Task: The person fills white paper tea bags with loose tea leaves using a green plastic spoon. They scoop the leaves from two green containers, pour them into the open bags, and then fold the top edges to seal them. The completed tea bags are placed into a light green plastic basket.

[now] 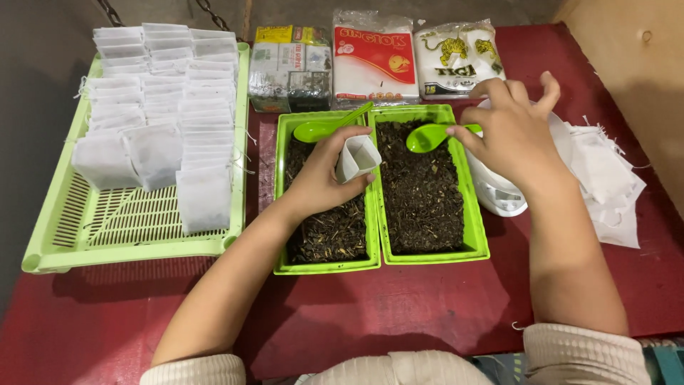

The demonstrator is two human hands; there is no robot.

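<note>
Now left hand [320, 175] fingers grip an open filter bag [356, 157]; right hand [513, 132] pinches green spoon [431, 135].

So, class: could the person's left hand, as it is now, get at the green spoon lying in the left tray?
Probably yes. The left hand hovers over the left tray near the spoon, but it already holds an open paper bag.

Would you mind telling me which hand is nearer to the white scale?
Right. The right hand hovers directly over the white scale, holding a green spoon; the left hand is over the left tray.
</note>
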